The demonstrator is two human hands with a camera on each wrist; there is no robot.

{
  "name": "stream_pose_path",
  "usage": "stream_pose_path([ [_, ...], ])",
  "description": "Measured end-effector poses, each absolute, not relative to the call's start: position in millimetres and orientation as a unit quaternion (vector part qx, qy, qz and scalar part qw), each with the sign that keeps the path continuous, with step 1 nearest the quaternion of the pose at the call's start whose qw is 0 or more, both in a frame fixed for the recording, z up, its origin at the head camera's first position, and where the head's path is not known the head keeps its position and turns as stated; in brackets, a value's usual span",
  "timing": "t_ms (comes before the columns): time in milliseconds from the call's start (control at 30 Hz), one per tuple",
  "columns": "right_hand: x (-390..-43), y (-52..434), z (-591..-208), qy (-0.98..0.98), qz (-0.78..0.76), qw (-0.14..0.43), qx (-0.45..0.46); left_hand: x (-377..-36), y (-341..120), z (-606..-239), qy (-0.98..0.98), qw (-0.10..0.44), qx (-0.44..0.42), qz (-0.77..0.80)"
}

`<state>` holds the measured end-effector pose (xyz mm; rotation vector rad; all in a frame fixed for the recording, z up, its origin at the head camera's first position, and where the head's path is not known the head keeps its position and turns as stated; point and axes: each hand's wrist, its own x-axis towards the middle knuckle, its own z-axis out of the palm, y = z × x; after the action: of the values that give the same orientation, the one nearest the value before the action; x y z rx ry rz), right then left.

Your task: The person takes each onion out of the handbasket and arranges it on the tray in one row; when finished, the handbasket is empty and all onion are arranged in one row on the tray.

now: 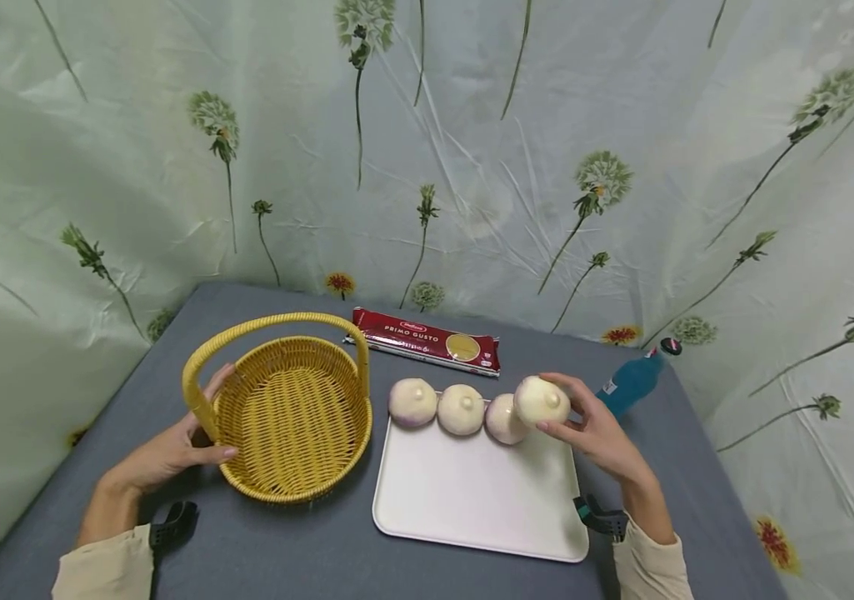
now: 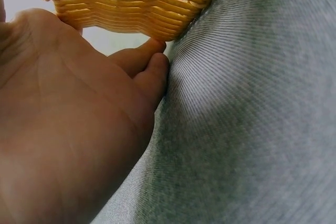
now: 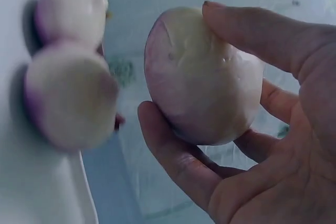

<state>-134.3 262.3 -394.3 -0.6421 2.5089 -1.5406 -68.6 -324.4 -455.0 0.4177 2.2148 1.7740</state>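
Note:
My right hand (image 1: 602, 429) holds a white and purple turnip (image 1: 541, 400) between thumb and fingers, raised over the tray's far right corner. In the right wrist view the same turnip (image 3: 202, 77) is apart from the tray. Three more turnips stand in a row along the far edge of the white tray (image 1: 471, 500); the nearest one (image 1: 504, 419) is partly covered by the held one. On the left, my left hand (image 1: 164, 454) grips the side of a yellow wicker basket (image 1: 295, 433) by its handle's base. In the left wrist view its fingers meet the basket's underside (image 2: 131, 9).
Behind the tray lies a red packet (image 1: 427, 342) marked Primo Gusto. A bottle of blue liquid (image 1: 632, 383) is right of the right hand, partly hidden by it. The basket's tall arched handle (image 1: 277, 321) rises over it. A flowered curtain (image 1: 471, 167) hangs behind the grey table (image 1: 284, 550).

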Motion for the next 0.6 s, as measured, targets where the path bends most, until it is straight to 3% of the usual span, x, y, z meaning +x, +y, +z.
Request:
stream_pose_path([
  [233,-142,286,-406,0.863,-0.477,0.079,-0.145,-66,-326,-454,0.762,0.134,0.149,0.616],
  [600,-145,295,-415,0.901,-0.399,0.087,-0.143,-69,-324,-452,0.771,0.131,0.146,0.606],
])
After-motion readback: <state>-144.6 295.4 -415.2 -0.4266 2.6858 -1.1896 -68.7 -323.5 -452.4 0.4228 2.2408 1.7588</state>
